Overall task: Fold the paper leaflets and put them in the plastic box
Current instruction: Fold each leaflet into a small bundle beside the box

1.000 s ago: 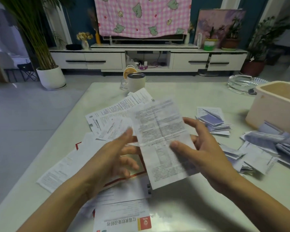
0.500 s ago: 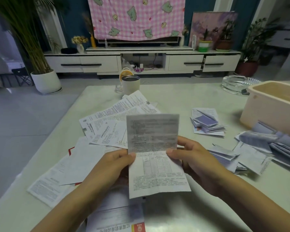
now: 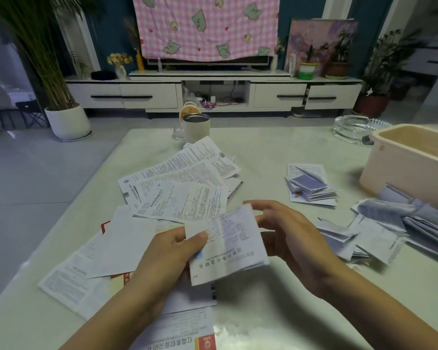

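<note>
My left hand (image 3: 172,253) pinches a folded white leaflet (image 3: 234,251) by its left edge, thumb on top, above the table's near middle. My right hand (image 3: 288,238) is behind the leaflet's right side, fingers spread and curled; I cannot tell whether it touches the paper. Unfolded leaflets (image 3: 177,188) lie fanned out on the table beyond and left of my hands. Folded leaflets sit in a small stack (image 3: 311,188) and a larger heap (image 3: 389,228) to the right. The cream plastic box (image 3: 402,170) stands at the far right, its inside mostly hidden.
A white mug (image 3: 196,127) and a small glass stand at the table's far edge. A glass ashtray (image 3: 354,127) sits behind the box. More flat sheets, one with red print (image 3: 187,339), lie at the near edge. Beyond the table are a TV cabinet and potted plants.
The leaflet was open flat a second ago, then half-folded toward me. Now it is folded smaller, and my right hand has loosened from its edge while the left keeps the pinch.
</note>
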`<state>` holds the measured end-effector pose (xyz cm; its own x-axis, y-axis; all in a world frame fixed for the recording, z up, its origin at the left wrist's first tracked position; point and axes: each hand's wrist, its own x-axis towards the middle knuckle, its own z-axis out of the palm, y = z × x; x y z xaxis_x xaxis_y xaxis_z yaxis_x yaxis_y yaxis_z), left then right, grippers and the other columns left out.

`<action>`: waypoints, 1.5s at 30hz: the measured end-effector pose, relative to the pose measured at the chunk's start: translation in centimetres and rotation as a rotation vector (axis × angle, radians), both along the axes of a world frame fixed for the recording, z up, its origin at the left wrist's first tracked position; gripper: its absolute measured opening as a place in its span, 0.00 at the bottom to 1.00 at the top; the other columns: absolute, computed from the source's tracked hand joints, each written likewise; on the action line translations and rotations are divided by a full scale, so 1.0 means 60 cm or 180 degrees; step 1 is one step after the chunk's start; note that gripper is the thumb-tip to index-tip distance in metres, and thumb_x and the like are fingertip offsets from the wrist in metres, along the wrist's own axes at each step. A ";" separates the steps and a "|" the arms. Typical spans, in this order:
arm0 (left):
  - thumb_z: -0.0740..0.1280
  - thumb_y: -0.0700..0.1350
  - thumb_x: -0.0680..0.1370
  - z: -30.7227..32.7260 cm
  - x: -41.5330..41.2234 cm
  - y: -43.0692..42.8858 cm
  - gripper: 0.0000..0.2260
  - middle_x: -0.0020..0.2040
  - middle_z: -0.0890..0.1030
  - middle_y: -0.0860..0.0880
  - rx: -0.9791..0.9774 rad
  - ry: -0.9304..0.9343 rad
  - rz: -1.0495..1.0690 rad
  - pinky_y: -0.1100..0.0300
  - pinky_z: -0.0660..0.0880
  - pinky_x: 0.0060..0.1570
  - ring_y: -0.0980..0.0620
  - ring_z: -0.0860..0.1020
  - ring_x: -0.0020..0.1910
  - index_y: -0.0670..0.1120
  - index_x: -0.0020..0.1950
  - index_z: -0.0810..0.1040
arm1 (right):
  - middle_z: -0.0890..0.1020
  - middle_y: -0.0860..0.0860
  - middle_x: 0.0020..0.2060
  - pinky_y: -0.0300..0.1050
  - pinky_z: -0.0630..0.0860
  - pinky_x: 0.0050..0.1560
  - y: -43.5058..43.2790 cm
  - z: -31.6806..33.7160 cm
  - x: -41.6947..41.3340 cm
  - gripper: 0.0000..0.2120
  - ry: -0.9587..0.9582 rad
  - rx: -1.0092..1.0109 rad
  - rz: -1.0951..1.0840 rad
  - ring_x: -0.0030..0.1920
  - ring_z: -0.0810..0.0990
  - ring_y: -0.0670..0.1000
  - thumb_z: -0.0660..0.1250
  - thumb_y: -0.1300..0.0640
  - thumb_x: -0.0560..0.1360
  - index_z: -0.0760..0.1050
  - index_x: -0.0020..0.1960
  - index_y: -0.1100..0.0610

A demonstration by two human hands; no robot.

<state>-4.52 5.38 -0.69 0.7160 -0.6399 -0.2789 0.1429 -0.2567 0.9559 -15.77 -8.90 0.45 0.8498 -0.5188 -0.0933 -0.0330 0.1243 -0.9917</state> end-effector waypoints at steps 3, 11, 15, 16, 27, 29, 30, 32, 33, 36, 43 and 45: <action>0.65 0.44 0.78 -0.001 -0.008 -0.004 0.07 0.36 0.85 0.49 -0.0040 -0.0345 0.0323 0.54 0.79 0.42 0.49 0.83 0.37 0.46 0.44 0.81 | 0.81 0.53 0.40 0.38 0.73 0.32 0.011 -0.005 -0.001 0.14 -0.0130 -0.0183 0.0003 0.32 0.75 0.48 0.55 0.58 0.80 0.80 0.51 0.58; 0.60 0.45 0.80 0.001 -0.033 -0.017 0.13 0.36 0.85 0.47 -0.0357 -0.0226 0.0313 0.53 0.81 0.42 0.47 0.84 0.37 0.46 0.42 0.82 | 0.66 0.40 0.59 0.26 0.68 0.52 0.057 -0.059 0.004 0.22 0.0004 -0.2266 0.0178 0.56 0.69 0.36 0.61 0.40 0.71 0.64 0.65 0.34; 0.53 0.53 0.81 0.003 -0.031 -0.020 0.18 0.41 0.85 0.45 -0.0759 0.0418 0.0137 0.51 0.79 0.45 0.46 0.84 0.40 0.49 0.46 0.80 | 0.68 0.44 0.58 0.24 0.68 0.49 0.054 -0.063 0.005 0.22 0.0058 -0.2402 0.0128 0.56 0.67 0.34 0.63 0.50 0.77 0.62 0.70 0.41; 0.55 0.52 0.81 0.001 -0.031 -0.020 0.16 0.42 0.85 0.45 -0.0756 0.0317 0.0083 0.53 0.79 0.44 0.47 0.84 0.41 0.48 0.47 0.80 | 0.69 0.44 0.57 0.25 0.67 0.50 0.054 -0.063 0.005 0.23 0.0043 -0.2396 0.0167 0.57 0.68 0.34 0.62 0.50 0.77 0.62 0.70 0.42; 0.64 0.41 0.77 -0.006 -0.030 -0.021 0.08 0.39 0.85 0.46 -0.0718 -0.0182 0.0172 0.57 0.80 0.45 0.46 0.83 0.42 0.44 0.43 0.83 | 0.83 0.65 0.42 0.48 0.78 0.34 0.040 -0.055 0.010 0.07 0.0075 -0.0523 0.0372 0.34 0.80 0.58 0.63 0.61 0.78 0.76 0.51 0.64; 0.67 0.40 0.75 -0.004 -0.026 -0.019 0.05 0.40 0.85 0.47 -0.0792 -0.0129 0.0126 0.60 0.81 0.43 0.48 0.84 0.42 0.45 0.45 0.82 | 0.82 0.66 0.38 0.47 0.77 0.31 0.032 -0.049 0.009 0.07 0.0157 -0.0705 0.0424 0.31 0.79 0.57 0.65 0.61 0.77 0.76 0.47 0.66; 0.68 0.42 0.73 -0.003 -0.024 -0.019 0.04 0.41 0.85 0.47 -0.0816 -0.0156 0.0076 0.62 0.80 0.42 0.50 0.83 0.41 0.45 0.46 0.83 | 0.81 0.63 0.34 0.46 0.76 0.29 0.028 -0.047 0.007 0.07 0.0192 -0.0805 0.0446 0.29 0.78 0.55 0.66 0.61 0.76 0.76 0.44 0.65; 0.69 0.46 0.71 -0.003 -0.020 -0.018 0.06 0.40 0.85 0.48 -0.0776 -0.0377 -0.0060 0.67 0.78 0.38 0.55 0.82 0.38 0.46 0.43 0.83 | 0.78 0.55 0.28 0.41 0.73 0.25 0.024 -0.042 0.005 0.06 0.0309 -0.0962 0.0547 0.25 0.75 0.51 0.67 0.62 0.75 0.76 0.39 0.61; 0.68 0.47 0.71 -0.003 -0.019 -0.019 0.06 0.38 0.85 0.49 -0.0728 -0.0496 -0.0101 0.68 0.77 0.37 0.56 0.82 0.37 0.46 0.41 0.84 | 0.76 0.53 0.27 0.40 0.72 0.24 0.023 -0.040 0.005 0.07 0.0351 -0.1001 0.0598 0.24 0.74 0.50 0.67 0.62 0.75 0.76 0.38 0.59; 0.67 0.44 0.74 -0.007 -0.020 -0.021 0.07 0.36 0.84 0.50 -0.0625 -0.0774 -0.0033 0.66 0.77 0.38 0.56 0.81 0.36 0.48 0.37 0.83 | 0.76 0.51 0.27 0.40 0.72 0.24 0.025 -0.037 0.004 0.11 0.0305 -0.0966 0.0669 0.25 0.74 0.48 0.64 0.58 0.78 0.76 0.37 0.58; 0.68 0.44 0.74 -0.001 -0.031 -0.037 0.10 0.35 0.84 0.52 -0.0779 -0.1049 0.0388 0.53 0.80 0.43 0.51 0.82 0.38 0.53 0.33 0.83 | 0.73 0.48 0.23 0.34 0.65 0.24 0.028 -0.031 0.005 0.16 -0.0038 -0.1465 0.0076 0.22 0.68 0.43 0.63 0.56 0.77 0.76 0.36 0.65; 0.68 0.44 0.74 0.005 -0.030 -0.043 0.09 0.35 0.84 0.53 -0.0871 -0.1153 0.0495 0.62 0.78 0.39 0.54 0.81 0.37 0.52 0.35 0.83 | 0.74 0.49 0.24 0.35 0.65 0.24 0.032 -0.027 0.006 0.15 -0.0083 -0.1415 -0.0052 0.23 0.69 0.44 0.63 0.55 0.77 0.77 0.38 0.64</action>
<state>-6.34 2.78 -0.37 0.8291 -0.5326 0.1700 -0.1952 0.0092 0.9807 -15.41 -6.97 -1.18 0.8402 -0.5171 0.1633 -0.0088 -0.3140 -0.9494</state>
